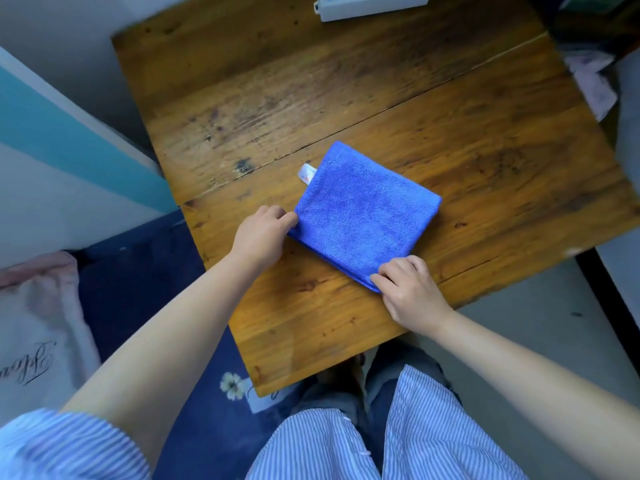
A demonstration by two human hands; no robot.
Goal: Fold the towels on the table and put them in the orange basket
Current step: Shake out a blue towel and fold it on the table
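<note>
On the table [346, 98], both hands' fingers pinch the folded blue towel's [363, 216] near corners; fingertips hidden underneath.

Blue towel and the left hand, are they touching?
Touching. The head view shows the left hand pinching the blue towel's near-left corner.

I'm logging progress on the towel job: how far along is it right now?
Done: the blue towel lies folded over on the wooden table, its tag sticking out. In hand: the left hand and right hand each pinch a near corner. Left: any last fold, then putting it in the orange basket, which isn't in view.
</note>
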